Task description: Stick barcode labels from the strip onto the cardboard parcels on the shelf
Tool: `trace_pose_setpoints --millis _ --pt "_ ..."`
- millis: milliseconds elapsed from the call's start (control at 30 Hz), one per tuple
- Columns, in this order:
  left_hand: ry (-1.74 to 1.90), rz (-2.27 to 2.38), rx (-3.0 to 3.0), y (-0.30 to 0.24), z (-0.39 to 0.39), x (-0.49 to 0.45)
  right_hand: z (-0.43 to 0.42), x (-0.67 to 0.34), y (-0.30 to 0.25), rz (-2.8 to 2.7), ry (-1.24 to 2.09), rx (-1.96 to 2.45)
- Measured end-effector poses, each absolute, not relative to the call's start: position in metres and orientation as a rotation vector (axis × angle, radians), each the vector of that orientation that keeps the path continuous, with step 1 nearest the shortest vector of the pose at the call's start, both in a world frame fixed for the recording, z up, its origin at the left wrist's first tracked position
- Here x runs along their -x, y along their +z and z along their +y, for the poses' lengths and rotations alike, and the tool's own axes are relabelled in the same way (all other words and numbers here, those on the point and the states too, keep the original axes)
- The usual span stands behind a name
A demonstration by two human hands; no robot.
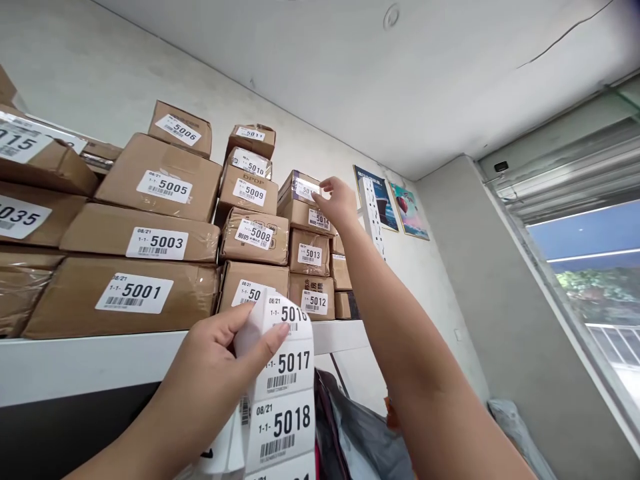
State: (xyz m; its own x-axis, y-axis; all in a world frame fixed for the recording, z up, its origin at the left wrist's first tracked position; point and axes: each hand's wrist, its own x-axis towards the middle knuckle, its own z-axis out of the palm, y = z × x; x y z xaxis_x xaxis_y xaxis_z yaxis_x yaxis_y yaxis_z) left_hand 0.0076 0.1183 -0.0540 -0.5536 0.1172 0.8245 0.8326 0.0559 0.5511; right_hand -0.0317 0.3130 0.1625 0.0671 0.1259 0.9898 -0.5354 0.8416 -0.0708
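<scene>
My left hand pinches a strip of white numbered labels reading 5016, 5017 and 5018, held low in front of the shelf. My right hand reaches up to the top small cardboard box of the right stack, its fingers pressing a white label onto the box's front. Under that box sit boxes marked 5014, 5013 and 5012.
Several labelled cardboard boxes fill the white shelf, among them 5001, 5003 and 5005. Two posters hang on the back wall. A window is at the right. Grey bags lie below the shelf.
</scene>
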Motion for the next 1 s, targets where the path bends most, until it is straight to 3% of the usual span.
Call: trace_pose_setpoints --millis 200,400,633,1000 --pt "-1.681 -1.865 1.142 -0.061 0.136 -0.02 0.318 -0.021 0.025 -1.816 1.031 -1.298" --pt "-1.43 -1.785 1.035 -0.099 0.17 -0.011 0.331 -0.027 -0.079 -1.675 1.577 -1.007" --pt "-1.057 -1.59 0.885 -0.144 0.205 -0.002 0.351 -0.019 -0.13 -1.593 2.082 -0.841" --pt "-1.088 -1.694 0.896 -0.154 0.216 -0.001 0.368 -0.007 -0.136 -1.575 2.164 -0.773"
